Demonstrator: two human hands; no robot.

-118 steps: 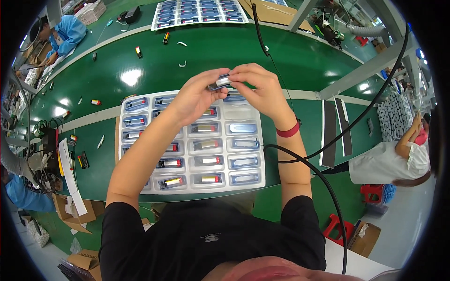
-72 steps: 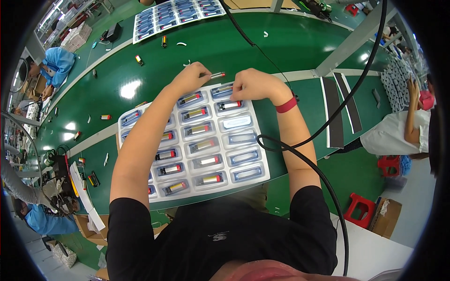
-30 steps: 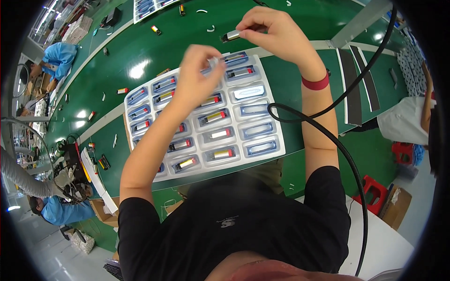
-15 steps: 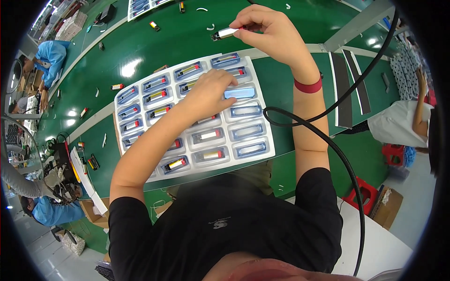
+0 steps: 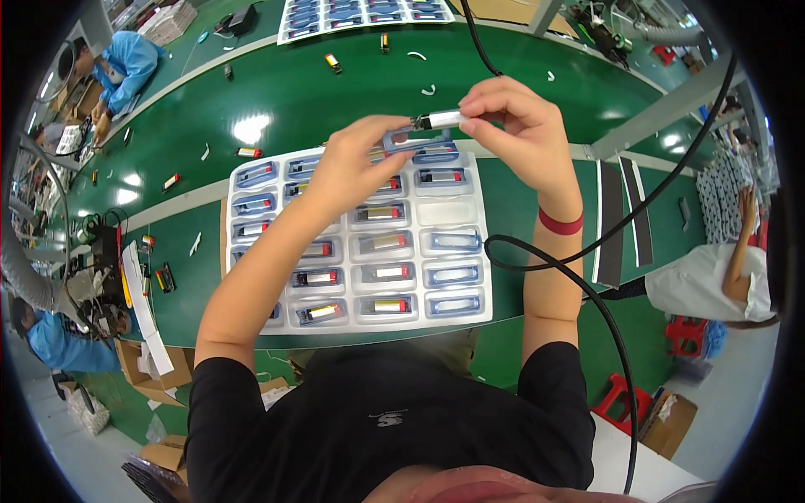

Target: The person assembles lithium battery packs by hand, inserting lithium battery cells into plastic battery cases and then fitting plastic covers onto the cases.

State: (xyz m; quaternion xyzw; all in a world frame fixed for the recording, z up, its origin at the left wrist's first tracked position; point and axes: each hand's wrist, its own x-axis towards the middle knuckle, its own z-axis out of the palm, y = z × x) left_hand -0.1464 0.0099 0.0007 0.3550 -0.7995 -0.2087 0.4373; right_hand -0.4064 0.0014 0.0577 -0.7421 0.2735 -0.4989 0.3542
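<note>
Above the far right of a white moulded tray (image 5: 446, 213), my two hands are close together. My left hand (image 5: 352, 168) pinches a translucent blue plastic shell (image 5: 401, 139) between thumb and fingers. My right hand (image 5: 521, 134) grips one end of a small module (image 5: 443, 119) with a silver-white cylinder body and a black end. The module's black end is right at the shell; I cannot tell if they touch. Several tray pockets hold blue shells, many with a module in them, such as a module (image 5: 441, 177) with a red end. One right-column pocket is bare.
A black cable (image 5: 599, 318) loops past my right forearm. Loose modules (image 5: 333, 63) lie on the green table (image 5: 277, 92). Another filled tray (image 5: 360, 35) is at the far side. Dark strips (image 5: 610, 222) lie to the right. Co-workers sit at left, one in a blue gown (image 5: 132, 63).
My left hand has lifted the blue shell out of its tray pocket. My right hand has brought the module down and toward it. The view has shifted a little.
</note>
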